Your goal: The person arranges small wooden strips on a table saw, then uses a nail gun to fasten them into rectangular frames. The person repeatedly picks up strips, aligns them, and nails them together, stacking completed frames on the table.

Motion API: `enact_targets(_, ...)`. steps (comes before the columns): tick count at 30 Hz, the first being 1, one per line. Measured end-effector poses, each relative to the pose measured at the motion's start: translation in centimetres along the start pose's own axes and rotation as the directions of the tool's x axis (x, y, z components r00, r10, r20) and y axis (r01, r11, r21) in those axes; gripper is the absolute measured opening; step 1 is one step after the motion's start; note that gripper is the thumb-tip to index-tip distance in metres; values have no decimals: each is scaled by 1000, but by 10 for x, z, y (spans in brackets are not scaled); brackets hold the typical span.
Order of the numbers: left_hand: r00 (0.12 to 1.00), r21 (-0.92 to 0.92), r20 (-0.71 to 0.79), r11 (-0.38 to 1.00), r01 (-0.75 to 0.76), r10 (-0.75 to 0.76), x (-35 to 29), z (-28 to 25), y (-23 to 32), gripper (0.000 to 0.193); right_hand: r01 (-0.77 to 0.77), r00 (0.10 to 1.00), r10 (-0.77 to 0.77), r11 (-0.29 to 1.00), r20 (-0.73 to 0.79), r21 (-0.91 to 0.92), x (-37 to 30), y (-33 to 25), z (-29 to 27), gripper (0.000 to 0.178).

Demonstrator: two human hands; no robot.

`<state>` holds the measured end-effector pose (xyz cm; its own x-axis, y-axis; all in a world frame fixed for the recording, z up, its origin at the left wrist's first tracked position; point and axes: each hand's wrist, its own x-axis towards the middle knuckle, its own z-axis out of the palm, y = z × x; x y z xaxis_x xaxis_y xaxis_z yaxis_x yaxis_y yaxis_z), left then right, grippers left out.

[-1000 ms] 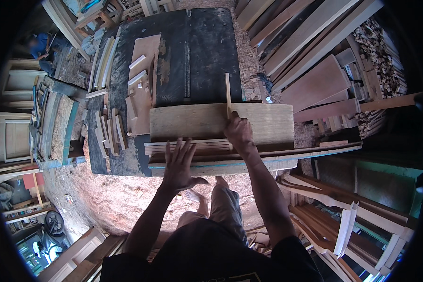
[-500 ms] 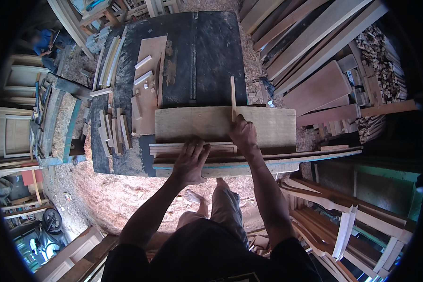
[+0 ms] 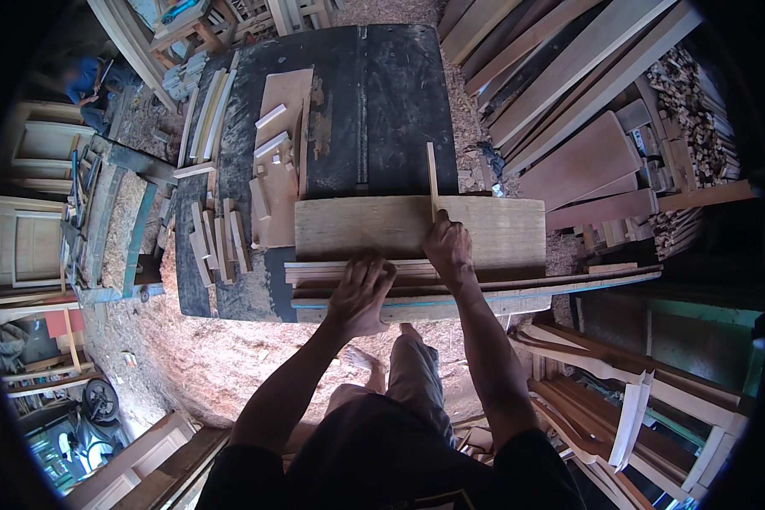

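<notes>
A broad pale plank (image 3: 357,228) lies crosswise at the near end of a dark tabletop (image 3: 408,102). Along its near edge runs a row of thin wooden strips (image 3: 311,270). My left hand (image 3: 361,293) clamps over these, fingers on top and thumb toward me. My right hand (image 3: 449,251) is closed round the near end of a narrow wooden stick (image 3: 433,174), which points away from me across the plank, near the right end of the strips. Nearer my body lies a long wooden piece with a blue line (image 3: 510,294); my right forearm crosses above it.
Short wooden pieces (image 3: 217,238) and a brown panel (image 3: 272,187) lie on the table's left side. Long boards (image 3: 586,76) lean at the far right, beside stacked offcuts (image 3: 693,127). A person (image 3: 83,85) sits far left. Shavings cover the floor (image 3: 229,357).
The whole view has shifted slightly, so the table and both hands appear a little farther right. Both hands keep their holds on the strips and the stick.
</notes>
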<state>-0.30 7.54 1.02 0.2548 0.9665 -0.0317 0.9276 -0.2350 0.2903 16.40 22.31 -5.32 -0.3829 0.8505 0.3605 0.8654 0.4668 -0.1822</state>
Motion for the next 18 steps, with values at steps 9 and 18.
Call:
enact_targets(9,993,-81,-115,996,-35,25,-3,7,-5,96,-246,964,228,960,139,134,27,29,-21,15)
enact_targets(18,997,120,-73,993,-15,24,8,12,-21,105,-312,928,326,422,179,851,0,1,-114,22)
